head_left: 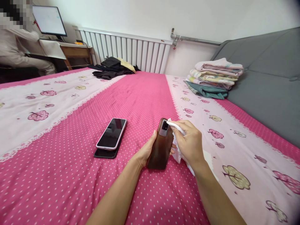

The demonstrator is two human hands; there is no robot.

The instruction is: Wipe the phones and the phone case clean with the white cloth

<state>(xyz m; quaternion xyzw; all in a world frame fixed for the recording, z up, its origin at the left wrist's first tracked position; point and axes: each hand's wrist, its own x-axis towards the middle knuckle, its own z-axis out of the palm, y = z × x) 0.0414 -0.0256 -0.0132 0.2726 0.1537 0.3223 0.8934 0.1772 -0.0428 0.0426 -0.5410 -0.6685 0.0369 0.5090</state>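
Note:
In the head view, my left hand grips a smartphone in a brown case by its sides, its back and camera block turned up toward me. My right hand pinches a white tissue, whose tip touches the phone at the camera block. The rest of the tissue hangs below and behind the right hand, partly hidden. To the left, a phone with a pale rim lies screen up on top of a black phone or case, which shows only along its lower and right edges.
A pink patterned bedspread covers the bed. Folded bedding is stacked at the right by a grey headboard. Dark clothes lie at the far edge before a white radiator. A person sits near a monitor.

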